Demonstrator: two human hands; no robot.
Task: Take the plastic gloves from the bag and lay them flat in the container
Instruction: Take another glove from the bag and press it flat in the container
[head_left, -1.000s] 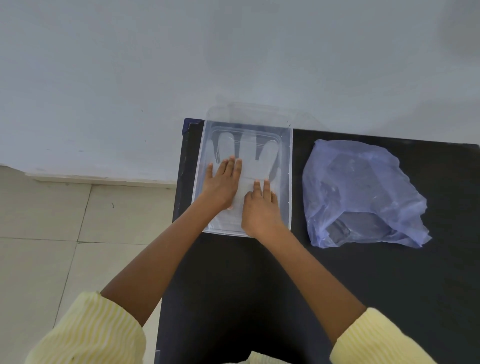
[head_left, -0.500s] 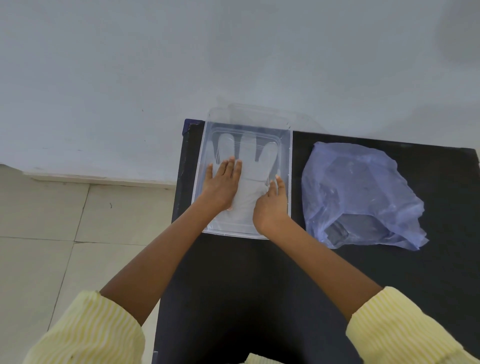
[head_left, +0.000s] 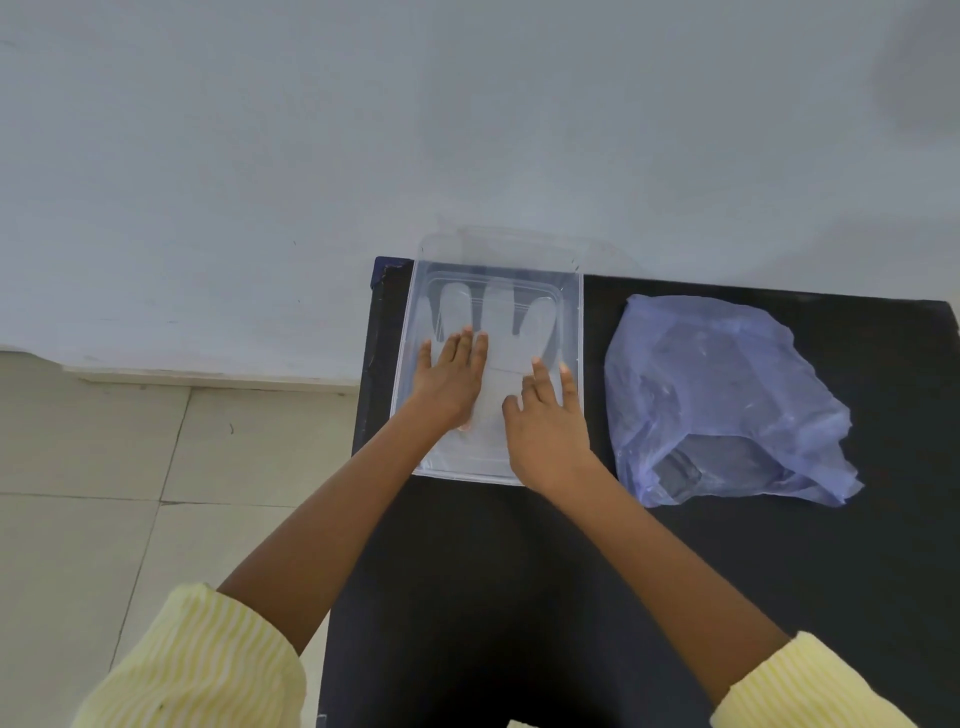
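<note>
A clear plastic container stands at the far left of the black table. A translucent plastic glove lies spread flat inside it, fingers pointing away from me. My left hand rests palm-down on the glove's left side, fingers stretched out. Over the glove's right side and the container's right wall my right hand lies flat, fingers apart. A crumpled blue plastic bag sits to the right of the container, its mouth facing me, with clear plastic dimly visible inside.
The black table ends just left of the container, with tiled floor below. A pale wall rises directly behind the container. The container's clear lid stands up against the wall.
My right hand slid from the glove's wrist end toward the right wall, then forward, its fingers spreading flat. My left hand stayed pressed on the glove.
</note>
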